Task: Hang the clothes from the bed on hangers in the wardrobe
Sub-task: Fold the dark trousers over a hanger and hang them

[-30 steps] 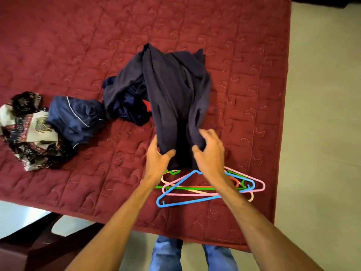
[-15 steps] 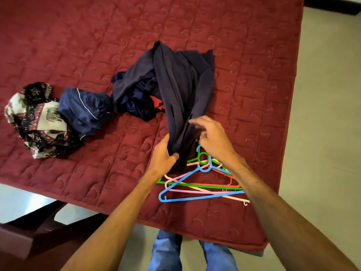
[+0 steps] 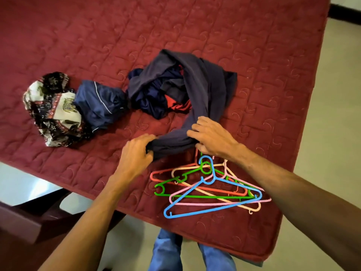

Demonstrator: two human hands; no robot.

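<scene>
- Head view: my left hand (image 3: 136, 153) and right hand (image 3: 213, 137) both grip one bunched end of the dark garment (image 3: 203, 89), which trails back across the bed (image 3: 97, 36).
- It looks soft, light, floppy; I'd take it by the shoulders.
- Hangers (image 3: 207, 184) lie just beside my hands, near the bed's edge; open floor (image 3: 332, 133) lies right.

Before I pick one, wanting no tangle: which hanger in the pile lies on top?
The blue hanger: its arms and bottom bar cross over the other hangers, which lie beneath it.
</scene>
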